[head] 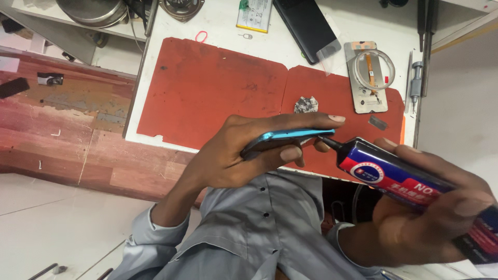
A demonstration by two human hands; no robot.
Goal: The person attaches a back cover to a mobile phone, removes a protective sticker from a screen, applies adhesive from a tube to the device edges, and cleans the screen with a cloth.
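A red mat (pixel 218 88) covers most of the white bench (pixel 353 21); a dark phone (pixel 307 23) lies at its far edge and a metal frame part (pixel 365 78) near its right edge. Above the near edge, the left hand (pixel 233 155) clamps a blue-edged phone (pixel 285 139) edge-on. The right hand (pixel 441 212) wraps a blue-and-red glue tube (pixel 394 176), whose black nozzle (pixel 328 141) touches the phone's rim. Squeezing too hard could flood glue over the edge; a loose grip might let the phone tip.
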